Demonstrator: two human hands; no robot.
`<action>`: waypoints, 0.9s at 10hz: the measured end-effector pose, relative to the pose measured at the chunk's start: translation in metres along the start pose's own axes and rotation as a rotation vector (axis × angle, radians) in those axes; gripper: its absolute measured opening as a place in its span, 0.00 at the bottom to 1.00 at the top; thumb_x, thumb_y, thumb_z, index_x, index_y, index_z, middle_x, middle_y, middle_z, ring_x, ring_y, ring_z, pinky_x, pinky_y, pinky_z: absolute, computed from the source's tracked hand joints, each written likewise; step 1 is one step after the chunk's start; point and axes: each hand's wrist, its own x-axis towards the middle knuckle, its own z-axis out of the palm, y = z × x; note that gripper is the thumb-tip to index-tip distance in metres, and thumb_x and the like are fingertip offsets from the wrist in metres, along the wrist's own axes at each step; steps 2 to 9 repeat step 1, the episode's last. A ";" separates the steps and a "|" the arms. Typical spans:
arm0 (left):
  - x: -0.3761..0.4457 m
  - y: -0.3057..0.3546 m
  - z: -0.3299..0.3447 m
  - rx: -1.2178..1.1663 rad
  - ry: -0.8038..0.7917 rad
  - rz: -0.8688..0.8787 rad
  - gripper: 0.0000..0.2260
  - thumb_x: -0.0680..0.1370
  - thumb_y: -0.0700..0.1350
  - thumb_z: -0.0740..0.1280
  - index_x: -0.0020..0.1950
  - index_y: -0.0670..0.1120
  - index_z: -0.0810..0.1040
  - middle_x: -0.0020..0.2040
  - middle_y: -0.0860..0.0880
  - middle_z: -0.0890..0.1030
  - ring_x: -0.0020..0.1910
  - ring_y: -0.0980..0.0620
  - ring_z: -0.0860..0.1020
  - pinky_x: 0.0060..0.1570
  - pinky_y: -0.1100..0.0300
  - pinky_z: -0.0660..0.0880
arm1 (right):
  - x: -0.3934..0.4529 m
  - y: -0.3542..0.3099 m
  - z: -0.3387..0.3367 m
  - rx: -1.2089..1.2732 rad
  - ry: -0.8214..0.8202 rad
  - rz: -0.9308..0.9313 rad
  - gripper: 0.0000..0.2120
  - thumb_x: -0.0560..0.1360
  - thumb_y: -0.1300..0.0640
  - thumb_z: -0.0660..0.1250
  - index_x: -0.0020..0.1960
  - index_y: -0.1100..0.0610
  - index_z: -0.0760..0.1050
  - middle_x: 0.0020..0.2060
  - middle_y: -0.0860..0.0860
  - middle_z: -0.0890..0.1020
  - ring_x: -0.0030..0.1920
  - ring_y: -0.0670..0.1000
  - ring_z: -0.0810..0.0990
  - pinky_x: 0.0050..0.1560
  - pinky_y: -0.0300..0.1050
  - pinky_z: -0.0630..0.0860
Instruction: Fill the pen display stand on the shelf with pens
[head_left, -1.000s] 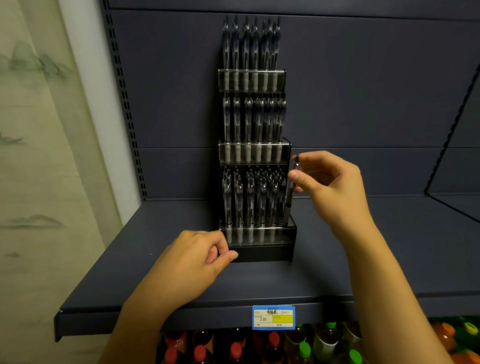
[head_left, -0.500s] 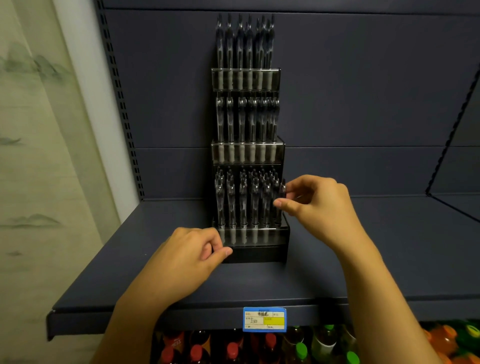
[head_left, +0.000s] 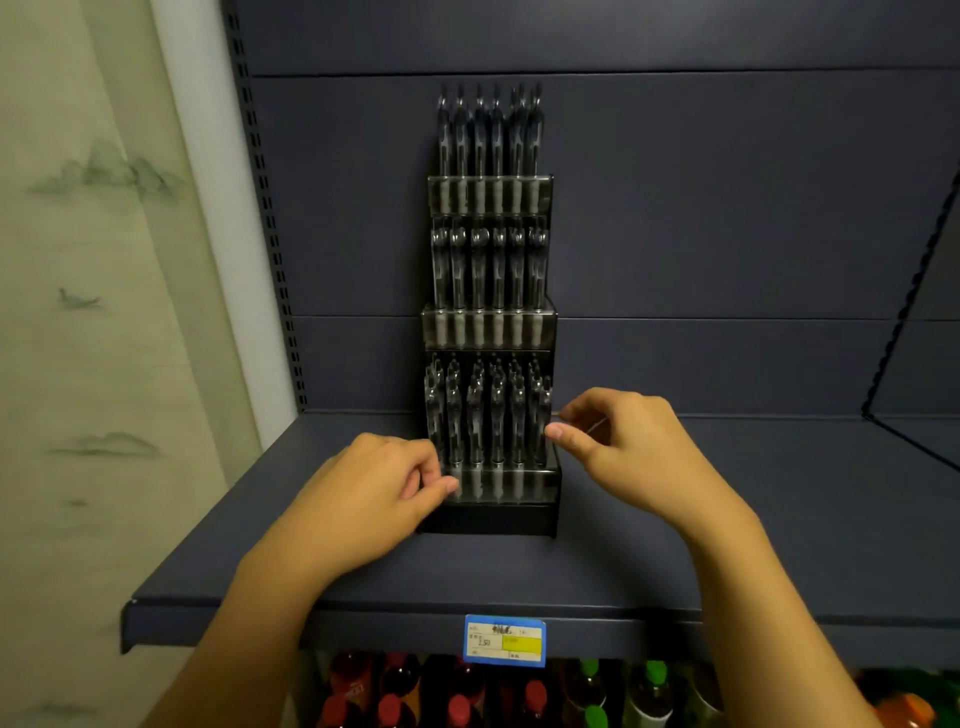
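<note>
The black three-tier pen display stand (head_left: 491, 519) stands upright on the dark shelf (head_left: 675, 545), and all three tiers hold rows of clear pens. The rightmost pen (head_left: 544, 402) of the bottom tier stands in its slot. My right hand (head_left: 628, 452) is just to the right of it. The thumb and forefinger tips are beside the barrel and slightly apart, below the pen's top. My left hand (head_left: 374, 499) holds the stand's lower left front corner, with its fingers curled and its thumb on the clear front rail.
The shelf's back panel rises behind the stand. A blue and yellow price tag (head_left: 504, 640) sits on the shelf's front edge. Bottles with red and green caps (head_left: 519, 696) stand on the level below. A wire divider (head_left: 914, 364) is at the right and a wall at the left.
My right hand lowered the pen from above the bottom tier into its rightmost slot, then slid down the barrel and loosened. My left hand stayed at the stand's corner.
</note>
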 end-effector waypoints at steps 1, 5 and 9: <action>-0.001 0.005 -0.007 0.066 0.040 0.029 0.13 0.80 0.58 0.65 0.38 0.55 0.74 0.30 0.54 0.75 0.35 0.57 0.74 0.35 0.61 0.68 | -0.007 -0.008 0.000 -0.027 -0.013 0.020 0.13 0.80 0.46 0.67 0.56 0.56 0.80 0.46 0.50 0.84 0.47 0.49 0.81 0.49 0.42 0.77; -0.001 0.005 -0.007 0.066 0.040 0.029 0.13 0.80 0.58 0.65 0.38 0.55 0.74 0.30 0.54 0.75 0.35 0.57 0.74 0.35 0.61 0.68 | -0.007 -0.008 0.000 -0.027 -0.013 0.020 0.13 0.80 0.46 0.67 0.56 0.56 0.80 0.46 0.50 0.84 0.47 0.49 0.81 0.49 0.42 0.77; -0.001 0.005 -0.007 0.066 0.040 0.029 0.13 0.80 0.58 0.65 0.38 0.55 0.74 0.30 0.54 0.75 0.35 0.57 0.74 0.35 0.61 0.68 | -0.007 -0.008 0.000 -0.027 -0.013 0.020 0.13 0.80 0.46 0.67 0.56 0.56 0.80 0.46 0.50 0.84 0.47 0.49 0.81 0.49 0.42 0.77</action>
